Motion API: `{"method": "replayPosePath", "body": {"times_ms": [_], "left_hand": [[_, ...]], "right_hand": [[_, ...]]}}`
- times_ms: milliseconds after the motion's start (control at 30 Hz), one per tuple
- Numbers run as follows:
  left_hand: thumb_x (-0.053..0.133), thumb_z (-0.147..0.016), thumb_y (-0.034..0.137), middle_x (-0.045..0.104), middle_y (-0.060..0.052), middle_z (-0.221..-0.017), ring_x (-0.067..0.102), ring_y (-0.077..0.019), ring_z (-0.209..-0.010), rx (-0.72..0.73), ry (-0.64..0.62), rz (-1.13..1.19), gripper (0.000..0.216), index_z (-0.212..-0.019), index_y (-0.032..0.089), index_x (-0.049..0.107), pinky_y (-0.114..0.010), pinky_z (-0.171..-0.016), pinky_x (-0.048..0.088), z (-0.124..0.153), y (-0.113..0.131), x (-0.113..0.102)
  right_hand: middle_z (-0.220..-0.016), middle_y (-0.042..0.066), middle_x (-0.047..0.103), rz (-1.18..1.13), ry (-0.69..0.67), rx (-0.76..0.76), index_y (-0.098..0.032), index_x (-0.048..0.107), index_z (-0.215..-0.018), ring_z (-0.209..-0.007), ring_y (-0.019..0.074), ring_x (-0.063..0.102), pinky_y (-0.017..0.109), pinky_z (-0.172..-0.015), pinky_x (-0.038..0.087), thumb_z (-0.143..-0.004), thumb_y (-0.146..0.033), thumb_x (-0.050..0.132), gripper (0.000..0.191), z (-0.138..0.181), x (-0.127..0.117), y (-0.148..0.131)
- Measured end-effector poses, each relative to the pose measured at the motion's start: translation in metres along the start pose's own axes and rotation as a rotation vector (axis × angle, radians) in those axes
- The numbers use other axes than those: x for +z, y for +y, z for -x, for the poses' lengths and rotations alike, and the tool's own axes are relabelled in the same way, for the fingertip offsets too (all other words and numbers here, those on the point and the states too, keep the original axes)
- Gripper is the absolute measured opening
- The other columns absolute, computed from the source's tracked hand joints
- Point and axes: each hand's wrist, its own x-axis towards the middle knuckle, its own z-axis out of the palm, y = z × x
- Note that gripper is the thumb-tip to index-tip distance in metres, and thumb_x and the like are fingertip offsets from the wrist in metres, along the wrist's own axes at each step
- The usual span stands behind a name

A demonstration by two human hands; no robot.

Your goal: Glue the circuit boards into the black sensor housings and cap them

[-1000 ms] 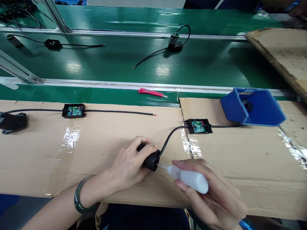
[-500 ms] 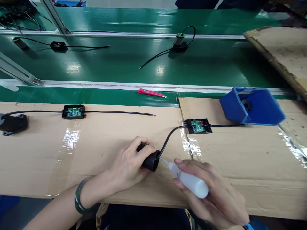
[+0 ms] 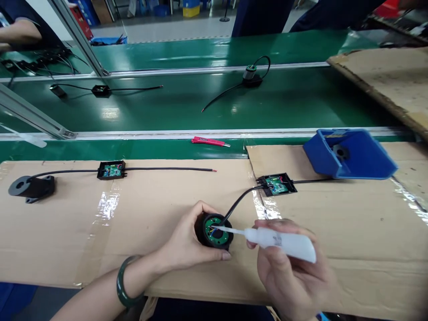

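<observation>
Tipped now to face you, the black housing (image 3: pixel 201 232) sits gripped in your left hand (image 3: pixel 185 247), near the counter's (image 3: pixel 187 286) front edge; your right hand (image 3: pixel 294 281) pinches the white bottle (image 3: pixel 281 243). Brace both wrists and squeeze gently.

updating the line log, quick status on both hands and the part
Left hand: grip on black housing, green board exposed. Right hand: holding white bottle, nozzle over board. Black cable leaves housing close beside nozzle.

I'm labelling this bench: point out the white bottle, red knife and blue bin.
White bottle (image 3: pixel 288 244), head view: its body.
Red knife (image 3: pixel 206 141), head view: handle.
Blue bin (image 3: pixel 320 157), head view: outer wall.
</observation>
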Motion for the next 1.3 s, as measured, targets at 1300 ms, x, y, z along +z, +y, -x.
{"method": "replayPosePath", "body": {"times_ms": [1300], "left_hand": [[0.089,-0.054,0.018,0.064,-0.005,-0.100,0.060,-0.0199,-0.091,-0.065,-0.025,0.134,0.059,-0.098,0.019,0.050,-0.029,-0.078,0.045,-0.002,-0.002,0.001]], "right_hand": [[-0.084,0.004,0.066,0.220,-0.176,-0.373,-0.020,0.061,-0.105,-0.080,0.0187,0.067,0.031,-0.067,0.058,-0.082,-0.015,0.066,0.023,-0.008,-0.006,-0.009]]}}
